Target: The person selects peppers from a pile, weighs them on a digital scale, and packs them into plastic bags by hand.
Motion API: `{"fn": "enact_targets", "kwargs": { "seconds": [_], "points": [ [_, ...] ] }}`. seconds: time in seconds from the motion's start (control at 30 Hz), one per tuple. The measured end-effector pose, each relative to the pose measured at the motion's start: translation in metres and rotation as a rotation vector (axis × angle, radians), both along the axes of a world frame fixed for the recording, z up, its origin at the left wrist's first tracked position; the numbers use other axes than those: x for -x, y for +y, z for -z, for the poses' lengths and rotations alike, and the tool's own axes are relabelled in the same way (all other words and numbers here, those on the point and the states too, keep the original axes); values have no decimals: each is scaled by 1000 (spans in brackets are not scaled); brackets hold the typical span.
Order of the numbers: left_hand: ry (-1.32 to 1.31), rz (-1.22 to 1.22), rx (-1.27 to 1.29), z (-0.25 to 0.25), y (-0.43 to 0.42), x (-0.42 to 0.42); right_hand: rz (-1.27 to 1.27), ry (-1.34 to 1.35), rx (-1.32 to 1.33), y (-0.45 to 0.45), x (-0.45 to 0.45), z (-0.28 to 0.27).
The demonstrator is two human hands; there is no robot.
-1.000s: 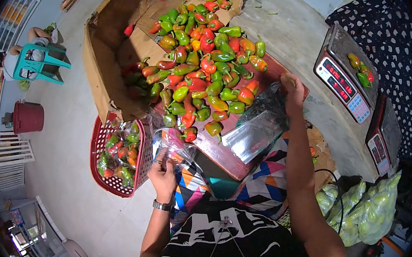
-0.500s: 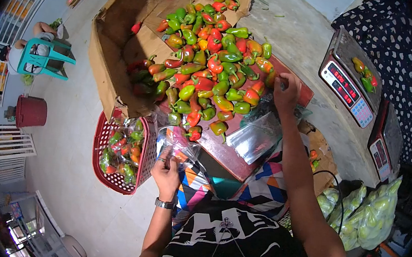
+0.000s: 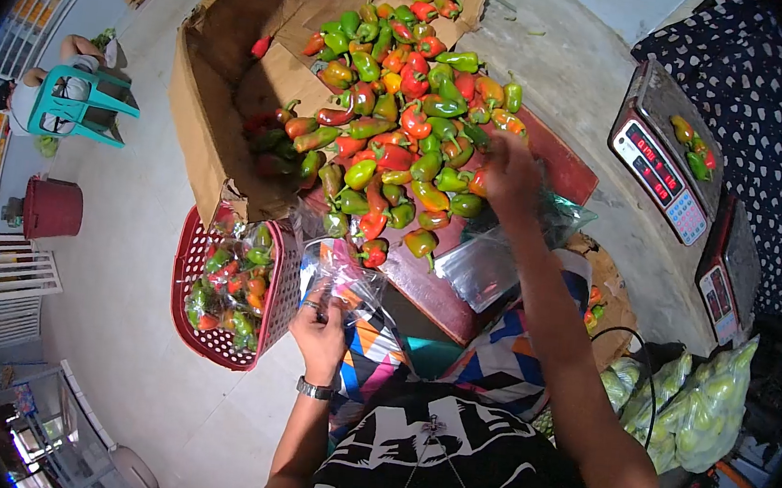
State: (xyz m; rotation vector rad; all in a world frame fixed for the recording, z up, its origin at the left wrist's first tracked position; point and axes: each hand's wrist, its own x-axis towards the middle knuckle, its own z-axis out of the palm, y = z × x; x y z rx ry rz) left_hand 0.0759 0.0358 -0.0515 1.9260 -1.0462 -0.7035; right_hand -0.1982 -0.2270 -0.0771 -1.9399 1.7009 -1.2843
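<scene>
Left hand [image 3: 318, 339]: fingers pinched on a clear plastic bag [image 3: 350, 282], near side of the bench [image 3: 438, 296]. Right hand [image 3: 510, 176] is over the right edge of the pepper pile [image 3: 403, 123]; I can't tell whether its fingers hold anything. Pile covers the bench, cardboard box [image 3: 200, 94] left. Bagged peppers [image 3: 234, 290] sit in the red basket [image 3: 272, 327], near left.

Glossy peppers [image 3: 387, 156], matt cardboard [image 3: 197, 131] — crinkled clear plastic bag [image 3: 350, 278] — shiny metal watch [image 3: 315, 389]

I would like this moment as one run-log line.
left hand: holds clear bag | right hand: at pepper pile | basket: bagged peppers inside | one scale: loose peppers on top
</scene>
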Motion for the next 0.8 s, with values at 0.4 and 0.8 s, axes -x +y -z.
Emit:
{"fn": "enact_targets", "kwargs": {
  "seconds": [0.4, 0.8],
  "points": [
    [131, -89, -152, -1, 2, 1, -326, 1051, -170, -135, -152, -8],
    [35, -17, 17, -1, 0, 0, -286, 838, -226, -151, -146, -12]
  ]
}}
